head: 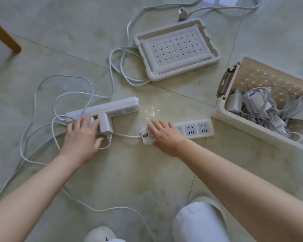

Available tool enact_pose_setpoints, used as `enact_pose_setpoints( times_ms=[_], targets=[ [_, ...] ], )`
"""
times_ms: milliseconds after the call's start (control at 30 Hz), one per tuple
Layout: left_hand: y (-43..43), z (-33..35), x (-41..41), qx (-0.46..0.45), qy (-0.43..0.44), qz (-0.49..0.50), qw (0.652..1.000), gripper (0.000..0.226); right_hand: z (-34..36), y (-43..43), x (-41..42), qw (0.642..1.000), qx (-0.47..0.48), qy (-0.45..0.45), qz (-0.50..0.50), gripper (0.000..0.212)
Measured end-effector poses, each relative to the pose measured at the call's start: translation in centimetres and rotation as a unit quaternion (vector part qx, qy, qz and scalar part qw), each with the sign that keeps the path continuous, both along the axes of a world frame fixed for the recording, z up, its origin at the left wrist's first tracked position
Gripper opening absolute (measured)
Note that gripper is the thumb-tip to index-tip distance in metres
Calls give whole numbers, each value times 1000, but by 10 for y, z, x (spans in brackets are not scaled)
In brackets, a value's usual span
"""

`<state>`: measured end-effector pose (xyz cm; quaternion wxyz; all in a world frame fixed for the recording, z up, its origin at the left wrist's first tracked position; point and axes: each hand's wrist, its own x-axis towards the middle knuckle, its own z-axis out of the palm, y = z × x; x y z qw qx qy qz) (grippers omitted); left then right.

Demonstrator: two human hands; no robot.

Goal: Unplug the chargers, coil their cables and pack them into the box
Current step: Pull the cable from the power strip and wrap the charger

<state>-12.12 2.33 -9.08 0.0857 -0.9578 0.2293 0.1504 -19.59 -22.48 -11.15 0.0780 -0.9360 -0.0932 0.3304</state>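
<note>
We see the left hand [80, 137] lying loosely open, its fingers stretched forward and resting on a small white charger [92, 120] that sits in the long power strip [119, 106]. The thumb stands off to the side and touches nothing we can make out. Just beside those fingers a larger charger [105, 124] is plugged into the same strip, with a thin cable looping out of its near end.

The right hand [164, 137] is wide open, fingers spread and straight. Its palm and fingers press flat on the switch end of the short power strip [198, 129]. Three sockets of that strip show bare beyond the fingertips. It holds nothing.

On that switch end we see a small dark shield-shaped badge [144, 136]; it is too small for us to read. We find no brand name or other legible writing on the chargers, the strips or the box.

Both strips lie on the tiled floor [129, 172], well apart from the box [252, 133] at the right. The box stands open and already holds a tangle of packed chargers [262, 105] with their cables. Its lid [177, 49] lies inside-up on the floor behind the strips. Loose white cables [72, 95] trail across the floor to the left.
</note>
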Motion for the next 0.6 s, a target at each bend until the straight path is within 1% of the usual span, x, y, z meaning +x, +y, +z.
enact_pose_setpoints(
  times_ms=[67,100,167,200,267,333,367,433,500,533,567,600],
  targets=[
    [11,-6,-1,11,27,27,999,77,-3,7,0,999,-31,5,9,70],
    [11,-7,0,20,40,34,998,82,-3,9,2,999,-37,-1,5,70],
    [9,-9,8,15,41,35,998,87,0,15,8,999,-31,-25,-4,66],
    [6,-9,14,14,36,36,999,89,2,20,13,999,-16,-38,-15,63],
    [1,-9,28,27,30,29,999,92,8,36,25,995,48,-58,-69,59],
    [-2,-7,38,40,23,11,999,91,11,58,38,982,112,-46,-142,57],
    [-2,-7,43,37,16,3,999,89,11,70,45,973,140,-26,-182,57],
    [-4,-4,47,24,14,-7,1000,82,5,92,61,939,199,27,-278,58],
    [-6,-3,46,18,25,-19,999,74,-2,109,72,883,268,95,-374,61],
    [-6,-4,44,13,34,-21,999,72,-5,114,76,852,303,124,-408,62],
    [-7,-4,40,4,41,-17,999,72,-7,117,78,830,326,146,-428,62],
    [-7,-5,36,-8,50,-8,999,73,-7,118,79,821,334,159,-436,61]
  ],
)
